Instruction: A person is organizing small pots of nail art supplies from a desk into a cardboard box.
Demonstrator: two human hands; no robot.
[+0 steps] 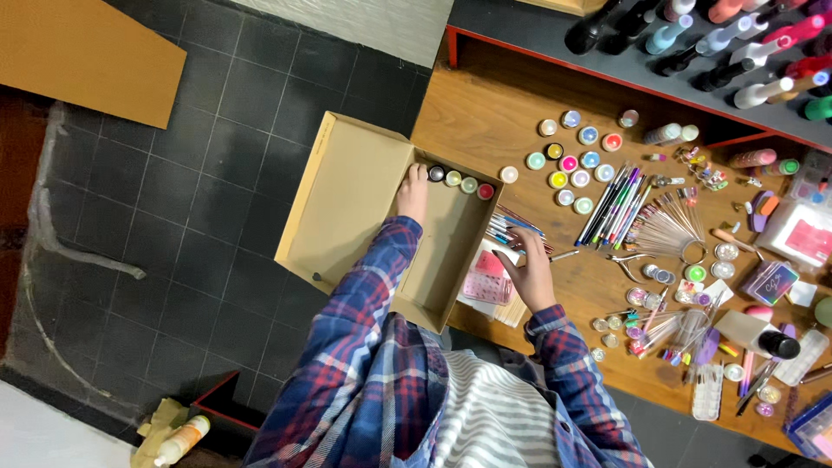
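Observation:
An open cardboard box (pixel 347 204) hangs over the wooden table's left edge. Inside it, along the far wall, stands a short row of small round jars (pixel 459 181). My left hand (pixel 413 192) reaches into the box, fingertips against the dark jar (pixel 436 173) at the row's left end; whether it grips the jar is unclear. My right hand (pixel 530 276) rests on the table just right of the box, fingers curled around a thin silver-tipped tool (pixel 565 255), beside a bundle of coloured pens (pixel 513 230) and a pink sheet (pixel 487 279).
The wooden table (pixel 485 113) carries many small colour jars (pixel 572 160), liner pens (pixel 614 204), a fan of thin sticks (pixel 663 230), scissors, glitter pots and boxes. Nail polish bottles (pixel 737 39) line a dark shelf above. Dark tiled floor lies to the left, with a bottle (pixel 182 440).

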